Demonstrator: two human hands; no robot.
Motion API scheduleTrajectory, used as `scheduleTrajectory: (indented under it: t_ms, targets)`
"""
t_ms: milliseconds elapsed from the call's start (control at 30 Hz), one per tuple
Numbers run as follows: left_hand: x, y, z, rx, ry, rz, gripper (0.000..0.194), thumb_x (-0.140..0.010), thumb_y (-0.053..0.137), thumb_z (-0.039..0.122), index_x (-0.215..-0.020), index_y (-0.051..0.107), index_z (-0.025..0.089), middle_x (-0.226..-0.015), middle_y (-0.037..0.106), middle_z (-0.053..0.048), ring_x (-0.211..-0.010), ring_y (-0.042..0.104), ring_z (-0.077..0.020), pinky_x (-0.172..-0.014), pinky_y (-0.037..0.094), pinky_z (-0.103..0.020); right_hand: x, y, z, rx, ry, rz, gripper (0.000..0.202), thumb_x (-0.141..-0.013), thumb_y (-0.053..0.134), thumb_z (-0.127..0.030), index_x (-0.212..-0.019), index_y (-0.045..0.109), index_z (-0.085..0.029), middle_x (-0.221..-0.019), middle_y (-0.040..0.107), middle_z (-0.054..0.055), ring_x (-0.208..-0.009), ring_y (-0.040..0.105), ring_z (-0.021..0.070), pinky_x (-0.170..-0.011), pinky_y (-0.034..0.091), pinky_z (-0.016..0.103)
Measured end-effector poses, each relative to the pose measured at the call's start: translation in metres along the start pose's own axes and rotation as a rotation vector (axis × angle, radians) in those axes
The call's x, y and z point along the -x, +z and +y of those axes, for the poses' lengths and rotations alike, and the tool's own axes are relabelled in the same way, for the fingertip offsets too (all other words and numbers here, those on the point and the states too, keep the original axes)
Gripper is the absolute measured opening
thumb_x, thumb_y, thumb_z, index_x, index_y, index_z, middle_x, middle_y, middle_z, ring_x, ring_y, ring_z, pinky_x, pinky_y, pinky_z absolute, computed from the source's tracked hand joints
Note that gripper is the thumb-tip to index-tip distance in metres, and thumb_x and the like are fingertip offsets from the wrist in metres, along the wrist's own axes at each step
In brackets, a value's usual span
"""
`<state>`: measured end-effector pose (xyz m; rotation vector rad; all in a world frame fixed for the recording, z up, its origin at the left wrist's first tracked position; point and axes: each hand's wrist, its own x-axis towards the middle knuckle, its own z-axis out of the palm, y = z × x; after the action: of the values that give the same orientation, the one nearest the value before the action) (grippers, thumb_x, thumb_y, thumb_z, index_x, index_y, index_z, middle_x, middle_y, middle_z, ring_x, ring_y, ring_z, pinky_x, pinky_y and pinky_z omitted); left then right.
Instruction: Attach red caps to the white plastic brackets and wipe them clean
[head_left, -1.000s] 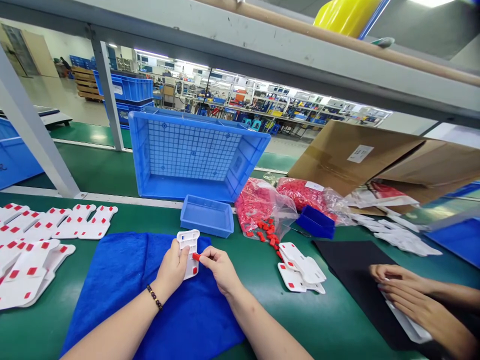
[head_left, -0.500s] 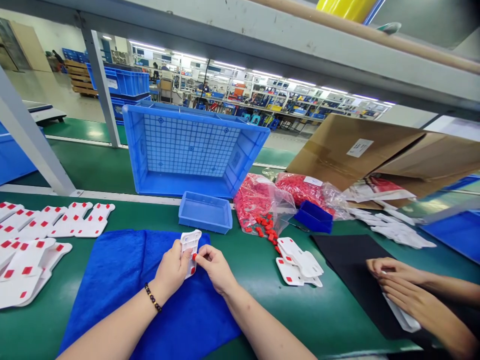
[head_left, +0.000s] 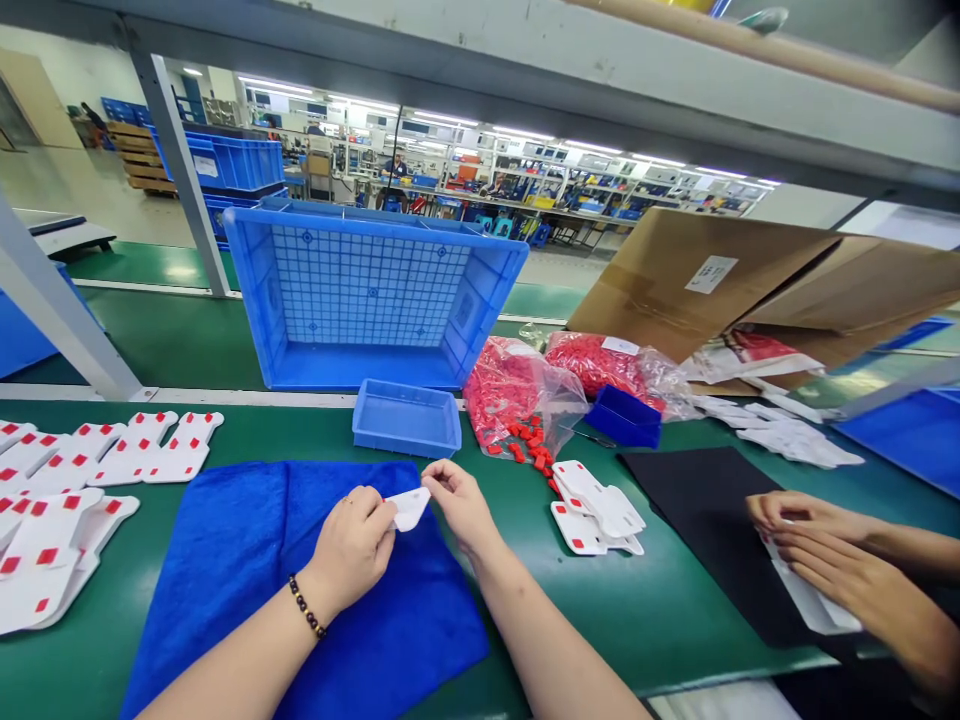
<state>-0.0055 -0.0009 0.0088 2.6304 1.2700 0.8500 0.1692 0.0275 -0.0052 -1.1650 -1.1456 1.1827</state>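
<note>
My left hand point(head_left: 352, 540), with a beaded bracelet at its wrist, is closed around a white plastic part point(head_left: 409, 508). The part is turned so that its plain end points right, and a bit of red shows by my fingertips; the rest is hidden in my palm. At the part's upper right corner, the thumb and fingers of my right hand point(head_left: 456, 498) pinch its edge. Both hands are above a blue cloth point(head_left: 300, 590). To the right lie several white parts with red squares point(head_left: 596, 505), below a spill of small red pieces point(head_left: 531, 440).
Behind the cloth stand a small blue tray point(head_left: 407, 440) and a large tilted blue crate point(head_left: 367, 365). Bags of red pieces point(head_left: 501, 390) lie beside a cardboard box point(head_left: 660, 290). Finished-looking white parts point(head_left: 180, 450) cover the left. A co-worker's hands point(head_left: 825, 545) work over a black mat point(head_left: 697, 540).
My left hand has turned the white part from upright to pointing right. My right hand has moved up and right, from a red piece on its face to the part's corner.
</note>
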Motion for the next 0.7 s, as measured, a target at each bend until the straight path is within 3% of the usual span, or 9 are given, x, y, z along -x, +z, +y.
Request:
scheduleTrajectory:
  t_ms: [133, 267, 367, 500, 600, 700]
  targets:
    - [0.0, -0.001, 0.011, 0.047, 0.044, -0.219, 0.008, -0.079, 0.05, 0.024, -0.084, 0.055, 0.019, -0.083, 0.051, -0.005, -0.079, 0.048, -0.0183, -0.07, 0.043, -0.032, 0.0, -0.015, -0.01, 0.166, -0.07, -0.063, 0.018, -0.078, 0.054, -0.033, -0.069, 0.052, -0.017, -0.061, 0.049, -0.003, -0.059, 0.046, 0.0107, -0.059, 0.037, 0.024]
    - [0.002, -0.008, 0.007, 0.175, -0.013, -0.346, 0.063, -0.056, 0.071, 0.045, -0.108, 0.047, 0.021, -0.107, 0.05, -0.007, -0.1, 0.046, -0.024, -0.086, 0.04, -0.038, 0.013, -0.016, -0.023, 0.544, -0.139, -0.278, 0.016, -0.076, 0.057, -0.034, -0.078, 0.058, -0.019, -0.075, 0.055, 0.0, -0.069, 0.05, 0.0131, -0.064, 0.039, 0.026]
    - [0.004, -0.013, -0.004, 0.096, -0.032, -0.42, 0.084, -0.049, 0.073, 0.046, -0.122, 0.039, 0.021, -0.124, 0.043, -0.01, -0.118, 0.034, -0.0303, -0.098, 0.029, -0.045, 0.027, -0.011, -0.029, 0.87, -0.194, -0.404, 0.036, -0.066, 0.067, -0.041, -0.094, 0.058, -0.021, -0.092, 0.055, 0.003, -0.086, 0.05, 0.0178, -0.075, 0.038, 0.029]
    - [0.006, -0.014, -0.01, 0.01, -0.024, -0.533, 0.068, -0.058, 0.066, 0.032, -0.121, 0.042, 0.02, -0.117, 0.05, -0.01, -0.112, 0.041, -0.029, -0.099, 0.027, -0.044, 0.042, -0.003, -0.026, 1.19, -0.238, -0.53, 0.064, -0.051, 0.074, -0.053, -0.102, 0.053, -0.02, -0.099, 0.053, 0.006, -0.092, 0.046, 0.0243, -0.077, 0.036, 0.035]
    - [0.005, -0.013, -0.006, -0.025, -0.017, -0.543, 0.061, -0.06, 0.062, 0.027, -0.118, 0.045, 0.017, -0.112, 0.052, -0.011, -0.106, 0.045, -0.0279, -0.094, 0.033, -0.041, 0.046, 0.001, -0.022, 1.31, -0.272, -0.588, 0.054, -0.058, 0.071, -0.043, -0.101, 0.051, -0.017, -0.098, 0.053, 0.008, -0.089, 0.046, 0.0245, -0.076, 0.034, 0.036]
    - [0.004, -0.012, -0.002, -0.067, -0.015, -0.489, 0.058, -0.063, 0.058, 0.024, -0.119, 0.044, 0.016, -0.112, 0.052, -0.012, -0.106, 0.045, -0.0276, -0.094, 0.034, -0.042, 0.044, 0.001, -0.021, 1.353, -0.31, -0.554, 0.035, -0.067, 0.062, -0.027, -0.097, 0.05, -0.015, -0.095, 0.052, 0.008, -0.087, 0.045, 0.023, -0.076, 0.034, 0.035]
